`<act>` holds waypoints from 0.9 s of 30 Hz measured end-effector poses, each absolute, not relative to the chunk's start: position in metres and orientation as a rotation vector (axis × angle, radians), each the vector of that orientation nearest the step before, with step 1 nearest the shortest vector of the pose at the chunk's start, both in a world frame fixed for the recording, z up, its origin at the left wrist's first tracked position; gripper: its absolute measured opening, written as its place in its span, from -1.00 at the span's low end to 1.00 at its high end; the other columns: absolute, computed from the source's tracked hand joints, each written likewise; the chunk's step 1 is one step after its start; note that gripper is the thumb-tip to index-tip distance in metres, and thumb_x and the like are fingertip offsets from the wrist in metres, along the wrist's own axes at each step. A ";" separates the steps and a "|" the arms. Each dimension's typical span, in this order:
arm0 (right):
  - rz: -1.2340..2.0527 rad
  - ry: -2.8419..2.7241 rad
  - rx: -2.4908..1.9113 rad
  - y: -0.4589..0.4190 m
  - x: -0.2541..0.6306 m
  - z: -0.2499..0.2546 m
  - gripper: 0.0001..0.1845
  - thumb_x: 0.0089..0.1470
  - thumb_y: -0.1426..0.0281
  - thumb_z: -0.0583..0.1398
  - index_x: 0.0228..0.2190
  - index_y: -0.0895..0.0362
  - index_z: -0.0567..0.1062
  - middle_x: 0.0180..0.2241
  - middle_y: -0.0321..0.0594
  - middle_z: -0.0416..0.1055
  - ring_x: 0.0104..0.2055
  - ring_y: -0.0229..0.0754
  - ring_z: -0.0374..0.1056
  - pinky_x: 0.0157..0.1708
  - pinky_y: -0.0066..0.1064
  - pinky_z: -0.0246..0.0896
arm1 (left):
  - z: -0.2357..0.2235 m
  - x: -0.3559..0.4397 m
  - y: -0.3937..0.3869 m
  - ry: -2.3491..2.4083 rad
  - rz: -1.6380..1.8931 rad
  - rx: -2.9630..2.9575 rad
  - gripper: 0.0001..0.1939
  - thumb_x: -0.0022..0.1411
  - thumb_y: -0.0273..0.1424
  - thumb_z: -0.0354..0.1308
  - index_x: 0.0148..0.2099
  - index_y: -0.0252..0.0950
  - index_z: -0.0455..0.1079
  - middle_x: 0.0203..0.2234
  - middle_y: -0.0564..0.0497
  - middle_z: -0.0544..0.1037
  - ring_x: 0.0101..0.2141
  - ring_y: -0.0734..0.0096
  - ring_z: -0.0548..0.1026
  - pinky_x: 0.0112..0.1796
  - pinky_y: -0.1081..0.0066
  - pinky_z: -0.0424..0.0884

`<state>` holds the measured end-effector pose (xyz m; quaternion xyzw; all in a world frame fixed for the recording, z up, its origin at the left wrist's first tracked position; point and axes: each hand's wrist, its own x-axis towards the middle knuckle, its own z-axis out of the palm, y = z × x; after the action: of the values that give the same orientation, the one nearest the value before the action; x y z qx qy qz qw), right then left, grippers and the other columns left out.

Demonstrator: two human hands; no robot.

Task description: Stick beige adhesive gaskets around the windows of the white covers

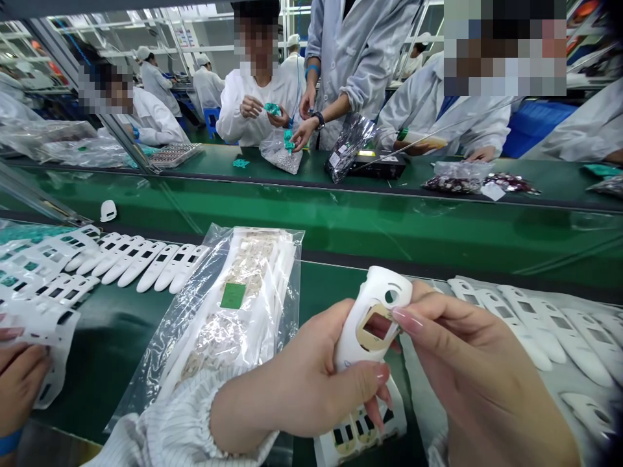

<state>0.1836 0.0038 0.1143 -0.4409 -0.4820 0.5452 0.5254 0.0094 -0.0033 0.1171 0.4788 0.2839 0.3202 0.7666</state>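
Note:
A white plastic device casing (351, 337) with a round hole near its top is held up before me. My left hand (316, 373) wraps around its lower part, thumb across the front. A tan frame-shaped sticker (366, 338) lies around the casing's rectangular window. My right hand (452, 344) pinches the casing's right edge, with the thumb on the sticker's upper right corner; the other fingertips are partly hidden behind the casing. Under my hands is a white sheet (348, 447) bearing tan stickers with black rectangles.
A clear plastic bag (228, 337) of sticker sheets lies left of my hands. White casings stand in rows at left (150, 259) and right (549, 324). A co-worker's hand (22, 383) holds a white sheet at far left. Beyond the green divider (321, 224), people handle small parts.

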 end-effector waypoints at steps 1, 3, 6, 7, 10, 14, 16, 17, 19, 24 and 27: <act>1.302 -1.148 -1.053 0.004 0.184 0.114 -0.85 -0.01 0.26 0.35 -0.54 0.02 0.60 -0.51 -0.27 0.35 -0.46 -0.26 0.30 -0.42 -0.36 0.30 | 0.117 0.009 -0.003 0.620 0.699 1.042 -0.70 0.28 -0.43 0.13 0.04 -0.30 0.20 -0.44 0.07 0.40 -0.48 0.54 0.42 -0.42 0.52 0.43; 1.306 -1.165 -1.034 0.003 0.184 0.114 -0.86 0.00 0.26 0.35 -0.53 0.02 0.60 -0.52 -0.28 0.34 -0.46 -0.26 0.30 -0.43 -0.37 0.30 | 0.116 0.009 -0.003 0.612 0.700 1.048 -0.71 0.29 -0.42 0.12 0.04 -0.29 0.21 -0.44 0.06 0.41 -0.48 0.54 0.42 -0.42 0.52 0.43; 1.296 -1.182 -1.020 0.003 0.184 0.113 -0.86 0.01 0.26 0.34 -0.52 0.01 0.60 -0.54 -0.30 0.32 -0.46 -0.27 0.30 -0.45 -0.40 0.28 | 0.116 0.009 -0.004 0.601 0.696 1.057 -0.70 0.29 -0.41 0.12 0.05 -0.29 0.21 -0.43 0.06 0.41 -0.48 0.53 0.42 -0.42 0.50 0.44; 1.291 -1.184 -1.016 0.003 0.184 0.112 -0.86 0.02 0.27 0.34 -0.52 0.01 0.59 -0.54 -0.30 0.32 -0.47 -0.28 0.30 -0.45 -0.41 0.28 | 0.115 0.009 -0.004 0.606 0.691 1.053 -0.69 0.29 -0.40 0.13 0.05 -0.28 0.21 -0.43 0.05 0.41 -0.48 0.52 0.42 -0.42 0.50 0.44; 1.279 -1.178 -0.996 0.002 0.184 0.112 -0.87 0.02 0.27 0.35 -0.52 0.00 0.59 -0.54 -0.32 0.33 -0.47 -0.30 0.29 -0.44 -0.42 0.27 | 0.115 0.009 -0.004 0.635 0.681 1.041 -0.67 0.29 -0.39 0.13 0.07 -0.28 0.20 -0.43 0.06 0.41 -0.49 0.52 0.42 -0.41 0.47 0.44; 1.281 -1.158 -1.015 0.002 0.183 0.113 -0.85 0.00 0.24 0.35 -0.53 -0.01 0.60 -0.54 -0.32 0.32 -0.48 -0.30 0.27 -0.47 -0.42 0.26 | 0.117 0.008 -0.004 0.604 0.692 1.064 -0.71 0.29 -0.41 0.12 0.04 -0.28 0.21 -0.44 0.06 0.41 -0.48 0.53 0.42 -0.40 0.49 0.44; 1.285 -1.163 -1.020 0.002 0.182 0.114 -0.85 -0.01 0.24 0.36 -0.54 0.00 0.60 -0.54 -0.31 0.30 -0.48 -0.29 0.26 -0.47 -0.41 0.26 | 0.117 0.008 -0.004 0.595 0.695 1.062 -0.72 0.30 -0.41 0.12 0.03 -0.29 0.21 -0.45 0.07 0.40 -0.47 0.54 0.42 -0.40 0.49 0.45; 1.290 -1.161 -1.020 0.002 0.182 0.115 -0.85 -0.01 0.24 0.36 -0.54 0.00 0.60 -0.55 -0.32 0.29 -0.49 -0.29 0.26 -0.47 -0.41 0.26 | 0.117 0.008 -0.004 0.597 0.694 1.063 -0.72 0.30 -0.41 0.12 0.03 -0.29 0.21 -0.45 0.07 0.40 -0.48 0.53 0.42 -0.41 0.49 0.45; 1.300 -1.149 -1.033 0.002 0.181 0.117 -0.83 0.00 0.23 0.35 -0.54 0.01 0.60 -0.56 -0.32 0.26 -0.49 -0.29 0.25 -0.47 -0.41 0.26 | 0.117 0.008 -0.003 0.605 0.696 1.064 -0.72 0.30 -0.39 0.12 0.03 -0.29 0.21 -0.45 0.07 0.40 -0.47 0.52 0.42 -0.40 0.48 0.46; 1.299 -1.135 -1.065 0.001 0.180 0.117 -0.80 -0.03 0.20 0.36 -0.56 0.02 0.59 -0.51 -0.28 0.35 -0.48 -0.28 0.25 -0.46 -0.37 0.28 | 0.117 0.007 -0.004 0.619 0.682 1.072 -0.66 0.30 -0.36 0.13 0.08 -0.30 0.19 -0.45 0.06 0.41 -0.48 0.51 0.44 -0.40 0.45 0.45; 1.304 -1.123 -1.077 0.000 0.180 0.115 -0.84 0.01 0.23 0.35 -0.52 0.01 0.60 -0.47 -0.27 0.38 -0.46 -0.27 0.26 -0.43 -0.35 0.28 | 0.117 0.007 -0.005 0.619 0.675 1.091 -0.60 0.30 -0.34 0.15 0.12 -0.31 0.18 -0.45 0.06 0.41 -0.49 0.49 0.44 -0.40 0.44 0.44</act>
<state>0.1800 0.0003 0.1150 -0.4507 -0.4700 0.5458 0.5274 0.0068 -0.0047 0.1166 0.5004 0.2842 0.3095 0.7570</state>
